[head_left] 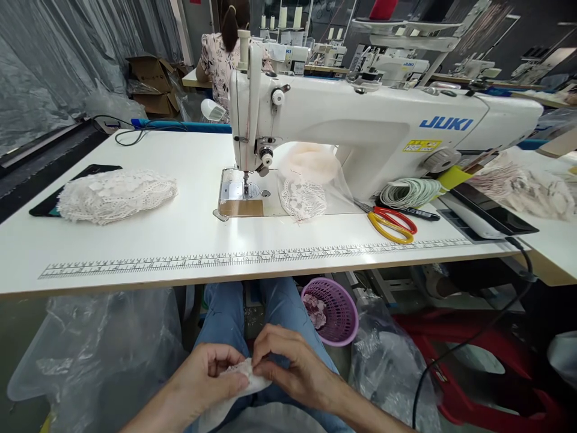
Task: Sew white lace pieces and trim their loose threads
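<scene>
A piece of white lace fabric (243,368) is held above my lap, below the table's front edge. My left hand (211,379) pinches it between thumb and fingers. On the other side, my right hand (288,361) grips the fabric's right part with thumb and fingertips. Part of the cloth hangs down toward the bottom of the view, partly behind my left hand. In front of me stands a white sewing machine (324,108), its needle over the metal plate with no cloth beneath it. Sheer fabric with a lace patch (304,195) lies right of the needle.
A lace bundle (117,195) rests on a dark flat item at the left. Scissors (392,225) with red and yellow handles and a coil of pale cord (408,195) lie at the right. Below are a purple basket (342,313) and plastic bags. Another person sits ahead.
</scene>
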Available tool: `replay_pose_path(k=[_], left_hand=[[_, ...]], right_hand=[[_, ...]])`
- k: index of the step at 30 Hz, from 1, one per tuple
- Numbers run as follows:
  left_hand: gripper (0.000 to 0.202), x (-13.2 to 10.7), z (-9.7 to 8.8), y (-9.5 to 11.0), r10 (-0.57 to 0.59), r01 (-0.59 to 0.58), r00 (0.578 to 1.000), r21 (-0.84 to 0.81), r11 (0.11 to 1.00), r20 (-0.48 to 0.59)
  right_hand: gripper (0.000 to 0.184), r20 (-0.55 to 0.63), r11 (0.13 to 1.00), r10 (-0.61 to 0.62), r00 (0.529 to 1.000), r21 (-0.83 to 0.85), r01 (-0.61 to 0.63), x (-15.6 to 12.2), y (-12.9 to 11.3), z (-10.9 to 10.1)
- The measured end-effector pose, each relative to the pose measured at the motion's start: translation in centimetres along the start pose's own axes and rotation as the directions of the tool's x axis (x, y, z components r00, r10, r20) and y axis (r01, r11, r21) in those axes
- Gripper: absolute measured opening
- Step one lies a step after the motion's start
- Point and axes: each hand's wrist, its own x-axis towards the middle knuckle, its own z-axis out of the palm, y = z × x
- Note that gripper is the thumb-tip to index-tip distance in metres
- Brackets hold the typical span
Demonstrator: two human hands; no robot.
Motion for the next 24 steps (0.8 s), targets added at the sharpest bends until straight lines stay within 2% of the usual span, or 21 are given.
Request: replay_pose_path(k=[10,15,24], left_hand=[[0.048,0.3,-0.2,-0.3,0.014,-0.014,1.000,0.008,1.000,0.003],[0.050,0.3,-0.2,-0.5,0.005,-0.005,1.000,0.005,1.000,0.003],[0.050,1.0,-0.5,-1.5,0.020,-0.021,1.000,0.065,0.998,0.024]], right_hand=[[0.019,-0.018,0.999,-0.013,1.000,0.036,0.014,-0.2,0.2,0.0],[0.012,-0.032,0.995,0.067,0.997,0.081,-0.065,-0.1,0.2,0.1],[0.011,0.018,0.963,0.192,0.981,0.189,-0.192,0.0,0.5,0.4]])
